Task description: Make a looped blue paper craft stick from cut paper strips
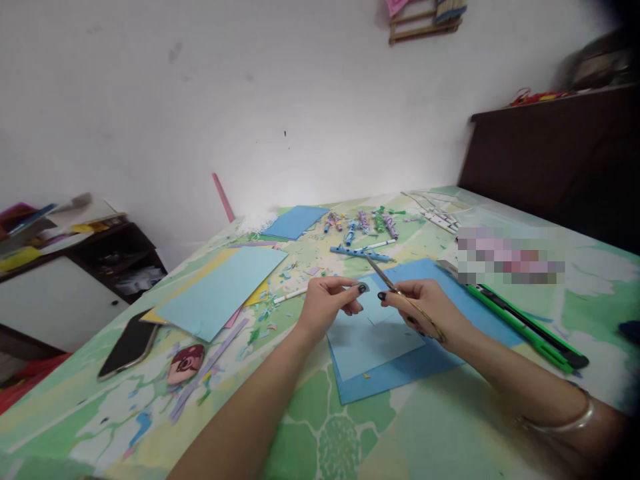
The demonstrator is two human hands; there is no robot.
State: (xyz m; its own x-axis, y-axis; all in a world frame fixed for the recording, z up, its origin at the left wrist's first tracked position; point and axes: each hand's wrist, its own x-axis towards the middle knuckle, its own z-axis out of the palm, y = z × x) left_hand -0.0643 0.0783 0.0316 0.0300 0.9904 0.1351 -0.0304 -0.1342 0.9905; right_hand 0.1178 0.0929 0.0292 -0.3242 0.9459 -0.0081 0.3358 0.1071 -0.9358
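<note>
My left hand (334,301) pinches a small blue-grey piece of paper (366,287) between thumb and fingertips. In my right hand (423,307) is a pair of scissors (383,272), its blades pointing up and to the left, just right of the paper piece. Both hands are above a light blue sheet (370,357), which lies on a larger, darker blue sheet (350,393). Beyond the sheets lies a rolled blue paper stick (361,254). To the right rests a green utility knife (530,327).
Stacked coloured paper (220,287), a phone (127,345) and a maroon case (185,365) lie left on the patterned tablecloth (330,437). Paper scraps are scattered about. Several small decorated rolls (363,221) and a blue pad (295,222) lie at the back, near the wall.
</note>
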